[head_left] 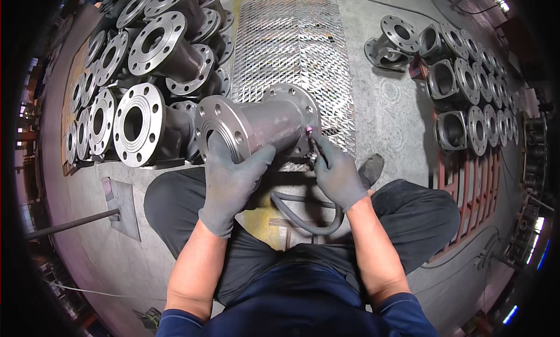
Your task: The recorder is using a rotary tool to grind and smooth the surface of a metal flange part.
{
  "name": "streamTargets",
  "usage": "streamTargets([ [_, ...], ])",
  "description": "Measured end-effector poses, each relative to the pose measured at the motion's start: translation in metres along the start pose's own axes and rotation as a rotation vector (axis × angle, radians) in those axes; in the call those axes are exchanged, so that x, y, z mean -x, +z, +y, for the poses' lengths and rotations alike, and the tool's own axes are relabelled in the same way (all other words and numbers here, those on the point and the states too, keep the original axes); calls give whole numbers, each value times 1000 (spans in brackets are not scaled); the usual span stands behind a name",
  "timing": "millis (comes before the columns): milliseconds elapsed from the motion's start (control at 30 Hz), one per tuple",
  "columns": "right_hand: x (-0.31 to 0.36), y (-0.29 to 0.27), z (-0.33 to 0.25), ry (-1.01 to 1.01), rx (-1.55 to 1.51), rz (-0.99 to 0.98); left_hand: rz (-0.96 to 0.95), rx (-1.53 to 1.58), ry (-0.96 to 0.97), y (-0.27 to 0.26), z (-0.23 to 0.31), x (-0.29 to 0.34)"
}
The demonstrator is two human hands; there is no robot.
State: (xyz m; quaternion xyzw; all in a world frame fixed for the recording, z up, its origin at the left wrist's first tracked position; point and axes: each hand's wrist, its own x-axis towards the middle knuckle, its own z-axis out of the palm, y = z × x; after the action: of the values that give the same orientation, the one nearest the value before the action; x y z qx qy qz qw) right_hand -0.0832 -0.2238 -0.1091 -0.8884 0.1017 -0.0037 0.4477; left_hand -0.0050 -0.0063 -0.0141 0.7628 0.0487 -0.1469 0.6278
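A grey flanged pipe fitting (271,122) lies on its side before me, with a bolt-holed ring flange at each end. My gloved left hand (230,173) is closed over the rim of its near-left flange, some fingers hidden inside the bore. In my gloved right hand (339,169) is a slim die grinder (315,143) with a small pink tip. That tip touches or nearly touches the fitting where the body meets the right flange. Most of the grinder's body is hidden by the hand. Below, a grey hose (304,225) loops between my legs.
Beneath and beyond the fitting runs a slatted, shiny metal sheet (291,39). Stacked flanged fittings (138,125) crowd the left. More fittings (477,130) stand in rows at the right, by a red slatted rack (475,191). A dark rod (76,223) rises from a floor plate.
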Motion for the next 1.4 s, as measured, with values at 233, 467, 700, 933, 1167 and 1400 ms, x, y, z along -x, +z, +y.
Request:
streamTargets([
  [233, 0, 4, 2, -37, 1, 25, -97, -151, 270, -14, -23, -2],
  [467, 9, 15, -11, -16, -206, 28, -57, -621, 393, -30, -51, 10],
  [700, 16, 46, -12, -106, -158, 98, -66, -605, 417, -25, -48, 8],
  [933, 20, 51, -23, -109, -224, 100, -61, -597, 402, -25, -50, 10],
  [1167, 18, 48, -25, -47, -195, 54, -74, -615, 334, -25, -49, 12],
  [1400, 16, 47, -16, 7, -168, 57, -63, -639, 366, -22, -42, 12],
])
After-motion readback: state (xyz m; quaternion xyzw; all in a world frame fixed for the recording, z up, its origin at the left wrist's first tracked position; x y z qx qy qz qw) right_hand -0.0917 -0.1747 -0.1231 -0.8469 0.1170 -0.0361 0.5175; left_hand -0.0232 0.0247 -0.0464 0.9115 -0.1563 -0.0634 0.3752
